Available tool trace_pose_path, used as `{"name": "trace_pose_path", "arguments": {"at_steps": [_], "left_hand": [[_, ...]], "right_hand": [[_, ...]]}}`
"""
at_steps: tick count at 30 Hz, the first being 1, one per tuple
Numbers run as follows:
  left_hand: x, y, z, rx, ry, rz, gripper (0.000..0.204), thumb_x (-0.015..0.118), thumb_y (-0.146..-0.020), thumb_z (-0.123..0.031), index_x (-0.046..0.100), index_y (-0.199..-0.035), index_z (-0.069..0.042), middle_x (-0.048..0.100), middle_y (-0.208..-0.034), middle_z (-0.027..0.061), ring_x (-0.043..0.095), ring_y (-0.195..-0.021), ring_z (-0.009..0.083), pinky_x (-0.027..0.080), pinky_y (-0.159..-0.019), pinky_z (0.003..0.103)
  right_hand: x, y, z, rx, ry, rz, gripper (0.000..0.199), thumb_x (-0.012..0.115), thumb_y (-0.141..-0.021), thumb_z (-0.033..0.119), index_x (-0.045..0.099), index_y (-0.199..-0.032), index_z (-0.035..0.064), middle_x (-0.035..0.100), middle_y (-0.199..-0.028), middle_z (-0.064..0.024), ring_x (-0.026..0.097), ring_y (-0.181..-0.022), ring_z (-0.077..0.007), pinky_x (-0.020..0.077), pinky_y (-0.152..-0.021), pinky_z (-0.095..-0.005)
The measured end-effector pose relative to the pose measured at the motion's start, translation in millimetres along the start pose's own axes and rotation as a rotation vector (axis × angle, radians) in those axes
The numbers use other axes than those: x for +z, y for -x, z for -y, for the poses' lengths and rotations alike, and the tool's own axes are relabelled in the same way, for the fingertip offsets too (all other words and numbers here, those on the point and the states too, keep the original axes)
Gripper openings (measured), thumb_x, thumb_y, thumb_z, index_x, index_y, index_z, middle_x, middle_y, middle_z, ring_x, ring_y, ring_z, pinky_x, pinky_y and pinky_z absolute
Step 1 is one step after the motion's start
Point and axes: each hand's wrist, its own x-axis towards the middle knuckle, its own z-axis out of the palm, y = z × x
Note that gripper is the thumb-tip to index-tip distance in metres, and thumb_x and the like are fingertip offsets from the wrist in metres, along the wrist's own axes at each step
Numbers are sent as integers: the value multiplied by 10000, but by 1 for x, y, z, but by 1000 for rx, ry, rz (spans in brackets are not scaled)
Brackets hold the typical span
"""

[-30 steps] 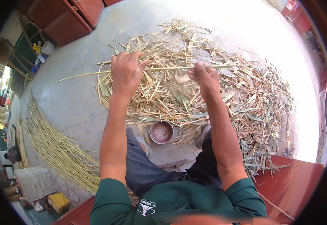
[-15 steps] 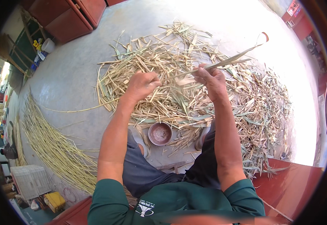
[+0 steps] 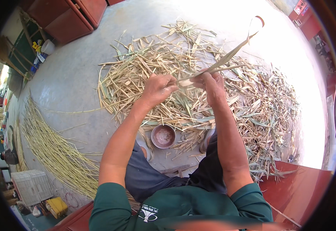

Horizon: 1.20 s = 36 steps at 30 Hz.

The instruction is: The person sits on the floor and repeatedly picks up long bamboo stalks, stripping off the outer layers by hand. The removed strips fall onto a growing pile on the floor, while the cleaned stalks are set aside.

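Observation:
Above the heap of dry leaf scraps (image 3: pixel 152 61), my left hand (image 3: pixel 159 89) is closed around a long thin stalk, whose bare tail (image 3: pixel 87 111) trails off to the left. My right hand (image 3: pixel 211 85) pinches the same stalk a short way to the right. Beyond its fingers a long dry leaf (image 3: pixel 235 51) of that stalk rises to the upper right and ends in a curled tip (image 3: pixel 261 20). Between my feet on the floor stands a small round bowl (image 3: pixel 163 136) with pale residue inside.
A bundle of peeled greenish stalks (image 3: pixel 54 144) lies on the floor at the left. Reddish-brown cabinets (image 3: pixel 69 25) stand at the far left. Near my right side is a red panel (image 3: pixel 303 192). A white plastic crate (image 3: pixel 31 185) and a yellow box (image 3: pixel 56 206) sit at the lower left.
My hands have come closer together: the left moved right and the right moved slightly left. The leaf now points more steeply upward.

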Motion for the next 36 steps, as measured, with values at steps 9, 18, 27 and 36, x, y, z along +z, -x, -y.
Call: {"name": "trace_pose_path", "arguments": {"at_steps": [9,18,27,36], "left_hand": [[0,-5,-30,140,-94,-326,128,796,-795,-187,729,-838,-87,683,-736,46,607,-682,231,424,-683,366],[-69,-8,-1,85,-722,-436,301,804,-816,-261,694,-996,-46,696,-786,96,646,-717,262,490,-679,391],[-13,-17,15,-232,335,130,138,753,-911,-165,732,-921,-29,705,-796,0,634,-754,59,509,-677,246],[1,-39,5,-291,552,279,180,731,-946,-196,713,-937,-17,713,-831,4,642,-766,60,528,-712,222]], "right_hand": [[-4,-4,-8,2,-9,42,277,599,-1020,217,611,-1036,-59,723,-889,-165,740,-763,-223,613,-669,-294],[-4,-6,-16,-9,8,7,257,607,-1022,221,624,-1046,-35,727,-921,-151,739,-786,-206,611,-700,-292],[1,2,-3,-57,-41,-98,307,637,-1013,259,622,-1054,-44,724,-939,-165,738,-816,-218,617,-687,-296],[-19,10,3,-77,-86,-27,288,599,-1034,264,634,-1080,-19,723,-1008,-162,729,-902,-231,591,-804,-322]]}}
